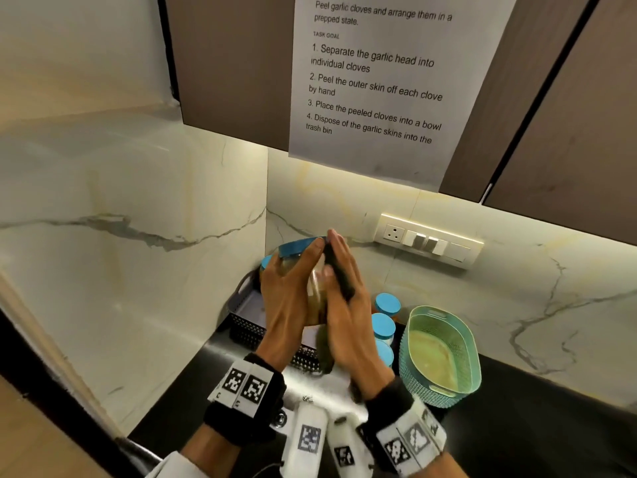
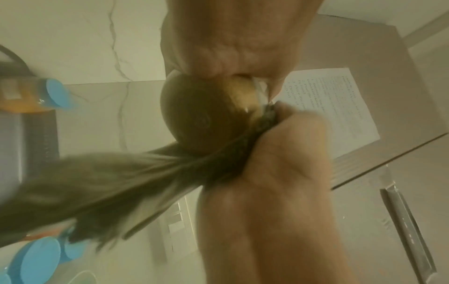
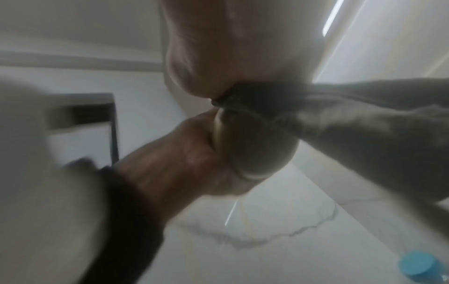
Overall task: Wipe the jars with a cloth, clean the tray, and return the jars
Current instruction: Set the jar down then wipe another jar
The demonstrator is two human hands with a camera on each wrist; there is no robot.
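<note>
My left hand grips a clear jar with a blue lid, held up over the dark perforated tray. My right hand presses a dark cloth against the jar's right side, fingers stretched along it. The cloth passes between thumb and palm and its tail hangs down. The left wrist view shows the jar's base with the cloth trailing from my right hand. Both wrist views are blurred. In the right wrist view the cloth covers part of the jar.
Three blue-lidded jars stand on the black counter right of the tray, and another blue lid shows in the tray behind my left hand. A green basket sits further right. A white towel lies near the counter's front. Wall cupboards hang overhead.
</note>
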